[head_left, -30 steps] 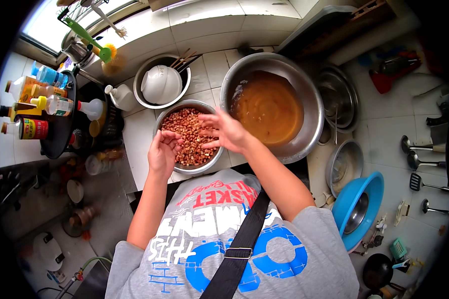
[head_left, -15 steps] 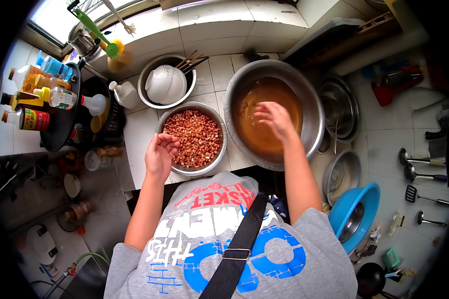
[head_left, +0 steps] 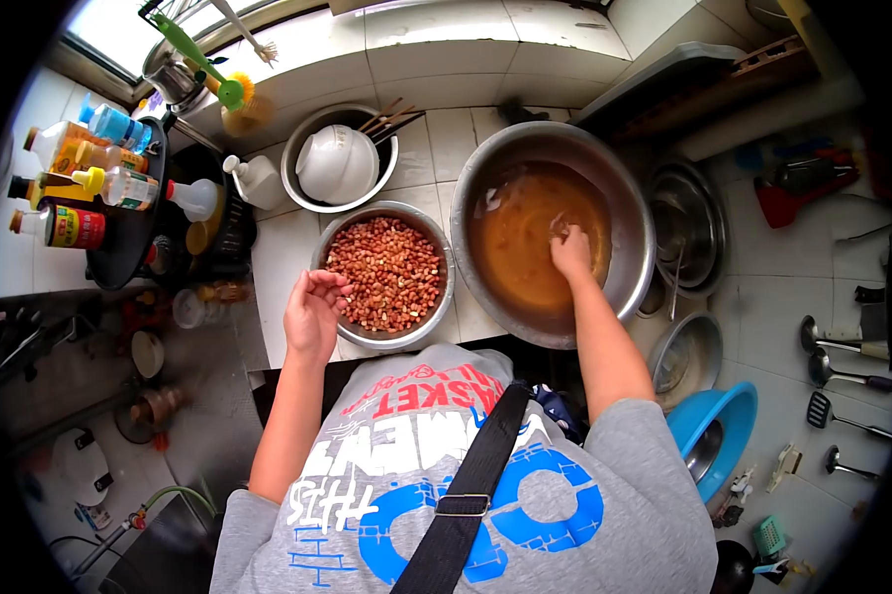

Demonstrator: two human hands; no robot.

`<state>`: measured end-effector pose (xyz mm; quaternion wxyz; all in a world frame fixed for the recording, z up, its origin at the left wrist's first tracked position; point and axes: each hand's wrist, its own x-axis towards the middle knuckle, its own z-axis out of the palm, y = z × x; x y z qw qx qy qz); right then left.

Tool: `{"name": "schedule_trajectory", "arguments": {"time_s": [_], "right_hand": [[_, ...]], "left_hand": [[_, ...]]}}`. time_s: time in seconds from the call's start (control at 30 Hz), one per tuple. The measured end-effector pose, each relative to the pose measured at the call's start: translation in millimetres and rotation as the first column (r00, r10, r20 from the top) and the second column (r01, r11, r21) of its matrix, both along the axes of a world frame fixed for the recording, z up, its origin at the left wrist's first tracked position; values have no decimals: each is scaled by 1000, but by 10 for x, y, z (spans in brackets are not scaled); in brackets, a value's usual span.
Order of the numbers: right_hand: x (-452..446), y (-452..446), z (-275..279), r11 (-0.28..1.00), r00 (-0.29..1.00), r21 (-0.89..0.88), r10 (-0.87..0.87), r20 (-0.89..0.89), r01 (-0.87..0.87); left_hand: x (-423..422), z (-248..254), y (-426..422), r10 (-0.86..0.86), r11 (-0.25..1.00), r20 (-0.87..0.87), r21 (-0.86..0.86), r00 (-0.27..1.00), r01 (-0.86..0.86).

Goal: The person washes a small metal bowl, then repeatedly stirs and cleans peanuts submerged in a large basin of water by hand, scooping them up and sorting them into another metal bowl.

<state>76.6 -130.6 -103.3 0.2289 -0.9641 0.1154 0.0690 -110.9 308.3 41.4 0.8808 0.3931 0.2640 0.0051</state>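
My left hand (head_left: pixel 312 312) is at the left rim of a metal bowl (head_left: pixel 449 297) of reddish-brown peanuts (head_left: pixel 386 272). Its fingers curl loosely above the peanuts and are apart, with nothing visible in them. To the right stands a large metal basin (head_left: pixel 632 238) holding cloudy brown water (head_left: pixel 525 247). My right hand (head_left: pixel 571 252) reaches down into that basin, with its fingertips at or under the water. Ripples surround them, and whether they grip anything is hidden.
Behind the peanuts sits a white-rimmed bowl (head_left: pixel 289 183) with white crockery (head_left: pixel 337 163) and chopsticks (head_left: pixel 396 121). A white pump bottle (head_left: pixel 256 183) and a rack of condiment bottles (head_left: pixel 129 188) are at left. Stacked metal bowls (head_left: pixel 698 228) and a blue basin (head_left: pixel 738 436) stand at right.
My right hand has gone from above the water down into it, toward the basin's right side. My left hand has stayed almost still by the peanut bowl. The camera view has shifted slightly.
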Motion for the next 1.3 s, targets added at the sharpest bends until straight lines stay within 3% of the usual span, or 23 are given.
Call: {"name": "schedule_trajectory", "arguments": {"time_s": [0.07,0.13,0.23,0.27,0.33,0.4,0.5,0.57,0.77,0.87,1.07,1.17,1.3], "right_hand": [[-114,186,-30,991,992,56,124,-5,-123],[-209,402,-49,971,971,-28,238,-20,-239],[-435,667,32,923,926,80,378,-10,-376],[-498,707,45,892,900,176,432,-58,-416],[-634,840,150,860,861,199,496,-113,-470],[-645,891,283,853,846,493,383,-371,-171],[-584,852,506,649,690,720,406,-599,244],[-565,809,639,475,627,765,451,-635,434],[-618,661,681,135,578,723,511,-637,678],[-642,662,710,195,612,761,488,-622,618],[-661,833,983,568,717,806,492,-493,164],[-639,798,1075,612,699,790,574,-427,-20],[-643,677,1026,571,657,816,581,-481,92]], "left_hand": [[9,-12,-21,1,1000,10,-10,1000,-1],[30,-27,-45,-8,1000,27,-21,1000,8],[54,-23,-73,-18,999,33,-34,999,19],[59,-22,-80,-22,999,32,-39,999,23],[64,-40,-75,-25,998,37,-50,999,27],[66,-52,-63,-29,998,38,-54,999,31],[68,-63,-43,-36,998,32,-51,999,38],[78,-80,-40,-45,997,25,-55,999,46],[113,-78,-41,-65,996,35,-65,997,68],[120,-64,-50,-74,995,34,-61,997,76],[132,-72,-53,-94,994,19,-51,995,95],[141,-58,-62,-96,994,25,-49,995,98],[151,-64,-64,-102,993,34,-59,994,103]]}}
